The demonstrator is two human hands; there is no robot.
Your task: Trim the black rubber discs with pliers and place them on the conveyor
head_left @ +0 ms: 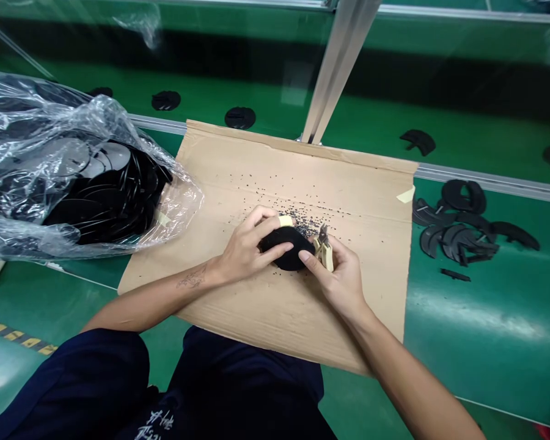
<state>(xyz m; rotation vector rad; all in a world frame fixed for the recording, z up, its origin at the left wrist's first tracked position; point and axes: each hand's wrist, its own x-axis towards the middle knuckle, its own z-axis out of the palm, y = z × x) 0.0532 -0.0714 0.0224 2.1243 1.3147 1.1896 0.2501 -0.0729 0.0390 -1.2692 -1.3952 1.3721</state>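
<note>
My left hand (pixel 252 244) is closed around the left side of a round black plastic disc (pixel 288 247), thumb on top. A yellowish wrap covers one fingertip of that hand. My right hand (pixel 341 278) holds a pair of side cutters (pixel 324 247) with pale yellow handles, jaws pointing away from me. The right thumb also touches the disc's right edge. Below both hands lies a cardboard sheet (pixel 256 311), with many tiny black scraps (pixel 305 221) scattered mostly just beyond the disc.
At the left, a clear plastic bag (pixel 91 116) spills a pile of black discs (pixel 114 195). Several curved black pieces (pixel 458 235) lie on the green table (pixel 486 330) at the right. A metal post (pixel 337 73) rises behind the cardboard. More discs (pixel 239 117) rest beyond the rail.
</note>
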